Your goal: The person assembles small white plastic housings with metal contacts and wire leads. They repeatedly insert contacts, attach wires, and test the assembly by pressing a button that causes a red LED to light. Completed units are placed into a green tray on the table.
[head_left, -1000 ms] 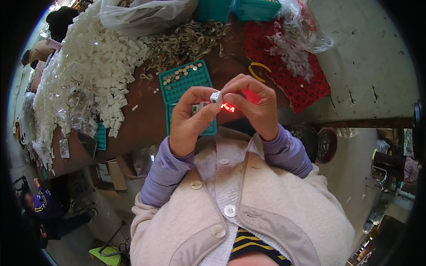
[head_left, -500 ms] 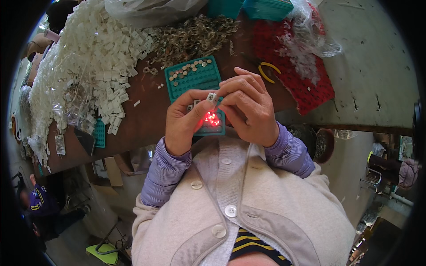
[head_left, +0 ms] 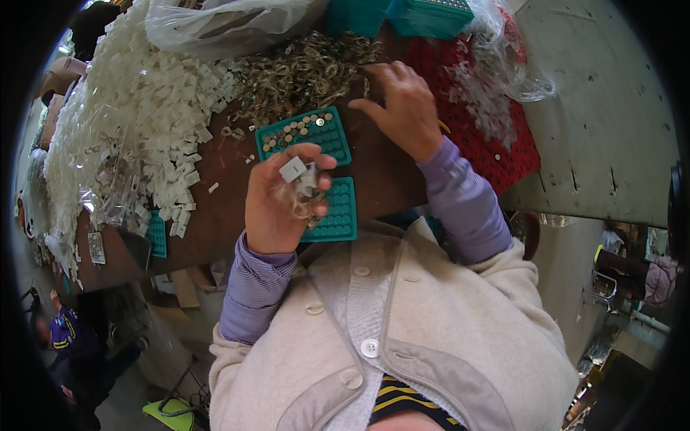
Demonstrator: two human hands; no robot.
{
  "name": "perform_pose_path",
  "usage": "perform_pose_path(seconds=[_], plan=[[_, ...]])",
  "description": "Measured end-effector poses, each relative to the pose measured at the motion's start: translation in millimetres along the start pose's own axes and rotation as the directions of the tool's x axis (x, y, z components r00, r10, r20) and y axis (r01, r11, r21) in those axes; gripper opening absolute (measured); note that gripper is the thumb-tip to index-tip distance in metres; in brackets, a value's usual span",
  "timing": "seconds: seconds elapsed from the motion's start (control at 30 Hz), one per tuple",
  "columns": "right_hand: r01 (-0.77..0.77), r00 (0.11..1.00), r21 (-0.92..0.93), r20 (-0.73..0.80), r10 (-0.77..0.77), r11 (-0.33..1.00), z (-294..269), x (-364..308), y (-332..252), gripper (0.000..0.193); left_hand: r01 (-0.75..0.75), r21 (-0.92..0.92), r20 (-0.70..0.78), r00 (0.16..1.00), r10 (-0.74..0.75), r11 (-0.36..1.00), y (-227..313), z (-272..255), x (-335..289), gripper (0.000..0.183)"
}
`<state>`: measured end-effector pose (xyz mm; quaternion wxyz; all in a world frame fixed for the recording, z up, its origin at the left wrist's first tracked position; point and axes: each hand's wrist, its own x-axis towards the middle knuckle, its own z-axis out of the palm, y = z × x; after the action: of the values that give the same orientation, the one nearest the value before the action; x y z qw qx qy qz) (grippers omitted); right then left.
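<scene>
My left hand (head_left: pixel 267 207) is turned palm up, its fingers curled round small white plastic battery cases (head_left: pixel 293 169) with thin coiled wire (head_left: pixel 302 207) trailing in the palm. How many cases it holds is hard to make out. At the near edge of a tangled pile of wire light strings (head_left: pixel 309 70), my right hand (head_left: pixel 408 108) reaches out with thumb and fingers apart, nothing visible in it. Below and between the hands lie two teal moulded trays; the far tray (head_left: pixel 332 149) bears several round coin cells (head_left: pixel 290 138), and the near tray (head_left: pixel 343 208) is partly behind my left hand.
A large heap of white plastic cases (head_left: pixel 144 108) covers the left of the table. Clear plastic bags (head_left: pixel 237 29) and stacked teal trays (head_left: pixel 431 18) stand at the back. Red cloth (head_left: pixel 496 154) with clear scraps lies right, beside a yellow tool handle (head_left: pixel 444 128). Another person (head_left: pixel 65 327) is at lower left.
My right hand has left the case held before me and moved away to the wire pile. The left hand has turned palm up and shifted left. The red glowing lights no longer show.
</scene>
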<state>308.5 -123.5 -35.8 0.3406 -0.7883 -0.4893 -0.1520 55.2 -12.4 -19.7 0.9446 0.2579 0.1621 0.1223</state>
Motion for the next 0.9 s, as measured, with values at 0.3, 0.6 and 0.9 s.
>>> perform_pose_path(seconds=[0.3,0.6,0.9], plan=[[-0.137,0.983,0.484,0.173,0.059,0.864,-26,-17,-16,0.008,-0.024,0.468,0.033,0.999,0.009,0.883,26,12,2,0.012],[-0.511,0.826,0.765,0.563,-0.022,0.391,-58,-43,-81,0.011,-0.466,0.861,0.335,0.821,0.462,0.204,15,29,-22,0.022],[0.271,0.945,0.394,0.063,-0.32,0.878,-52,-45,-98,0.015,-0.149,0.723,-0.073,0.954,0.289,0.674,12,18,-37,0.017]])
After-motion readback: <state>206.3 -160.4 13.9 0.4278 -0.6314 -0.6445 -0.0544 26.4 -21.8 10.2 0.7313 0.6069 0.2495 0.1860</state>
